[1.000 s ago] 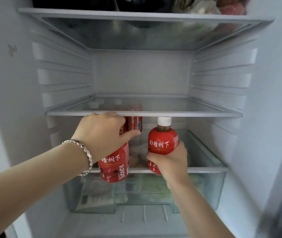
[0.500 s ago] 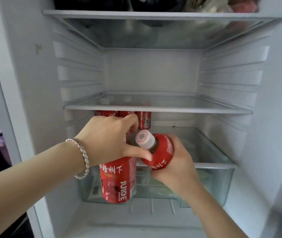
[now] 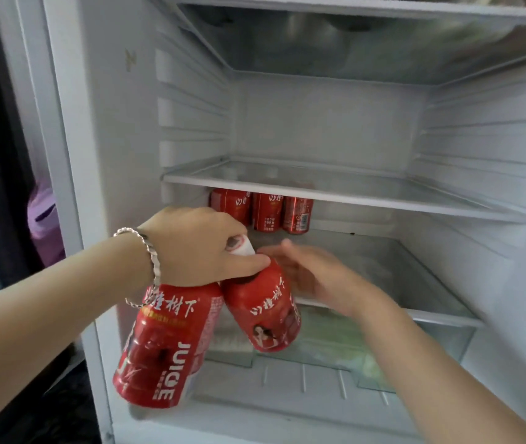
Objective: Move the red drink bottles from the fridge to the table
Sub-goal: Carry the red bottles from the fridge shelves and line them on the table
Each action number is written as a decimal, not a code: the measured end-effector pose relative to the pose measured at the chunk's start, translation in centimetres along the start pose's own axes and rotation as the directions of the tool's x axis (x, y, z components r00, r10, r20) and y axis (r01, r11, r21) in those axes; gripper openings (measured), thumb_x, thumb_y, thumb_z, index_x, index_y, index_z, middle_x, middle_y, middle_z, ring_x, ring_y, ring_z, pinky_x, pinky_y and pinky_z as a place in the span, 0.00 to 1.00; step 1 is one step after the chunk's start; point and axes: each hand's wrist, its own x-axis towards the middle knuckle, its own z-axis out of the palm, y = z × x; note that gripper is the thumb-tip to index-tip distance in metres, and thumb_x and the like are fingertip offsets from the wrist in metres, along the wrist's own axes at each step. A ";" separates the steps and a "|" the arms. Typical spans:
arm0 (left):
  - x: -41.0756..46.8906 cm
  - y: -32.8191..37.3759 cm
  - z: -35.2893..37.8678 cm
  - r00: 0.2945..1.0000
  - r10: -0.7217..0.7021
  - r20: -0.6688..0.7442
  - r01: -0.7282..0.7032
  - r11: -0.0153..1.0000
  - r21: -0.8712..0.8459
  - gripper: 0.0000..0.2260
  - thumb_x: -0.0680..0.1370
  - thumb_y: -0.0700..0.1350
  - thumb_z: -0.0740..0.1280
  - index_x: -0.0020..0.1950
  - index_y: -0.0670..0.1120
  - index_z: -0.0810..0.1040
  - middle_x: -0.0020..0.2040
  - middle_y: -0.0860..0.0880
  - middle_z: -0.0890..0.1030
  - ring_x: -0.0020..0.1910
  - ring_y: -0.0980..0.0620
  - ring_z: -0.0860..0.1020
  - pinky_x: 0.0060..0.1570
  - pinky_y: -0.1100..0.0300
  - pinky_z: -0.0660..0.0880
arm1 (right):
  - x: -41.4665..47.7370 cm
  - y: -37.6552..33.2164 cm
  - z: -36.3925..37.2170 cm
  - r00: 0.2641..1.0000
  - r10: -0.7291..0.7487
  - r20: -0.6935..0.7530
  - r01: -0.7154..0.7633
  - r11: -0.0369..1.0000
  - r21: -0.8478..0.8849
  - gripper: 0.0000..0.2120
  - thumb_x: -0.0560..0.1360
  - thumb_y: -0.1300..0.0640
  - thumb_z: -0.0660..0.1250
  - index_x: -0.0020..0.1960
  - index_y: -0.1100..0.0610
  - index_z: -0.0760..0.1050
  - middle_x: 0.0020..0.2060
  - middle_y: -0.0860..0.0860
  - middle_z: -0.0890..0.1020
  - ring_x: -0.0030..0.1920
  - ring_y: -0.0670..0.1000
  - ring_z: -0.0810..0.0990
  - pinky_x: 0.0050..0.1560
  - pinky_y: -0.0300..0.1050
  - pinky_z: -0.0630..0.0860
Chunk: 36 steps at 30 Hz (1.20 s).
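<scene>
My left hand [image 3: 196,248] grips two red juice bottles by their necks in front of the open fridge. The nearer bottle [image 3: 162,347] hangs down to the left, and the second bottle [image 3: 263,310] hangs tilted beside it, its white cap poking out between my fingers. My right hand [image 3: 308,270] is just behind the second bottle with its fingers straight, holding nothing. Three more red bottles [image 3: 263,211] stand at the back left on the glass cover of the crisper drawer, under the lower glass shelf.
The lower glass shelf [image 3: 348,193] juts out just above my hands. The clear crisper drawer [image 3: 415,341] below holds greens. The fridge's left wall [image 3: 111,155] is close to my left wrist. A purple object [image 3: 44,219] sits outside to the left.
My right hand has passed its bottle to my left hand and let go. My left hand now holds both bottles, and the view has shifted right and closer.
</scene>
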 end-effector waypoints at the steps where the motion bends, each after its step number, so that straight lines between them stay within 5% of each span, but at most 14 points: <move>1: 0.2 -0.3 -0.1 1.000 -0.014 0.009 0.015 1.000 -0.015 0.21 0.71 0.70 0.54 0.34 0.53 0.70 0.34 0.58 0.75 0.33 0.62 0.72 0.34 0.66 0.68 | 2.2 0.9 -1.2 0.990 0.020 -0.139 -0.011 0.998 0.066 0.13 0.71 0.49 0.71 0.51 0.56 0.79 0.44 0.51 0.84 0.45 0.48 0.83 0.48 0.40 0.79; 4: 1.0 -0.9 -0.6 0.998 -0.053 0.036 0.056 0.995 -0.083 0.22 0.71 0.69 0.56 0.39 0.53 0.76 0.37 0.55 0.79 0.35 0.59 0.77 0.39 0.64 0.74 | 7.9 2.9 -3.6 0.871 0.093 -0.483 -0.110 0.994 -0.007 0.20 0.63 0.47 0.78 0.50 0.57 0.81 0.43 0.53 0.85 0.43 0.52 0.84 0.48 0.49 0.81; 6: 1.7 -1.3 -0.7 0.997 -0.056 0.055 0.063 0.991 -0.118 0.24 0.71 0.69 0.57 0.41 0.51 0.78 0.37 0.53 0.81 0.35 0.56 0.79 0.39 0.62 0.76 | 10.3 3.2 -4.4 0.829 0.122 -0.545 -0.147 0.989 -0.003 0.29 0.58 0.46 0.80 0.54 0.60 0.80 0.44 0.53 0.86 0.44 0.54 0.85 0.49 0.52 0.81; 11: 3.3 -1.8 -0.5 0.999 -0.031 0.024 0.033 0.996 -0.084 0.24 0.71 0.68 0.57 0.29 0.49 0.70 0.27 0.53 0.72 0.26 0.56 0.70 0.31 0.62 0.68 | 14.7 2.3 -6.8 0.722 0.044 -0.690 -0.137 0.987 -0.080 0.35 0.68 0.59 0.75 0.69 0.66 0.61 0.64 0.61 0.74 0.66 0.59 0.72 0.68 0.54 0.68; 16: 3.6 -2.4 0.1 0.996 -0.048 0.079 0.054 0.996 -0.068 0.25 0.71 0.69 0.57 0.35 0.48 0.75 0.30 0.52 0.75 0.30 0.56 0.72 0.36 0.60 0.71 | 16.9 3.9 -7.4 0.677 -0.027 -0.736 -0.173 0.965 -0.195 0.22 0.63 0.58 0.78 0.54 0.55 0.74 0.55 0.58 0.81 0.59 0.59 0.78 0.62 0.57 0.74; 20: 3.6 -2.2 0.8 0.997 -0.016 0.077 0.017 1.000 -0.014 0.25 0.71 0.69 0.57 0.32 0.48 0.71 0.29 0.52 0.73 0.28 0.55 0.70 0.35 0.59 0.70 | 15.8 3.3 -6.5 0.672 -0.070 -0.738 -0.146 0.964 -0.224 0.32 0.64 0.63 0.77 0.63 0.62 0.68 0.58 0.58 0.78 0.61 0.56 0.76 0.63 0.52 0.74; 24: 3.4 -1.4 0.4 0.999 0.025 0.028 -0.026 0.999 0.025 0.25 0.71 0.69 0.57 0.31 0.48 0.69 0.30 0.52 0.74 0.29 0.56 0.71 0.37 0.60 0.72 | 13.1 2.6 -5.6 0.734 -0.001 -0.679 -0.264 0.921 -0.286 0.39 0.57 0.57 0.80 0.63 0.61 0.66 0.57 0.55 0.78 0.58 0.54 0.78 0.58 0.48 0.77; 29: 3.1 -1.2 0.4 0.999 0.042 -0.004 -0.042 0.999 -0.012 0.25 0.70 0.70 0.56 0.33 0.49 0.73 0.34 0.53 0.78 0.33 0.57 0.75 0.40 0.59 0.74 | 4.7 1.9 -4.0 0.856 -0.006 -0.517 -0.197 0.921 -0.337 0.41 0.49 0.55 0.83 0.59 0.56 0.71 0.50 0.48 0.81 0.51 0.48 0.82 0.39 0.34 0.78; 33: 2.6 -0.9 0.8 0.998 0.055 -0.041 -0.055 0.998 0.013 0.25 0.71 0.70 0.56 0.30 0.49 0.67 0.30 0.54 0.74 0.30 0.59 0.71 0.36 0.61 0.70 | -0.4 0.4 -1.9 0.822 -0.083 -0.563 -0.058 0.972 -0.227 0.40 0.56 0.53 0.82 0.62 0.51 0.65 0.52 0.46 0.78 0.53 0.48 0.78 0.50 0.41 0.74; 36: 2.2 -0.8 1.2 0.998 0.059 -0.036 -0.058 0.998 0.032 0.25 0.71 0.70 0.55 0.30 0.50 0.66 0.31 0.54 0.73 0.31 0.58 0.72 0.40 0.60 0.73 | -1.1 -0.6 -0.8 0.760 -0.197 -0.620 0.091 0.976 -0.198 0.34 0.61 0.54 0.80 0.61 0.47 0.65 0.50 0.42 0.77 0.48 0.41 0.76 0.44 0.35 0.71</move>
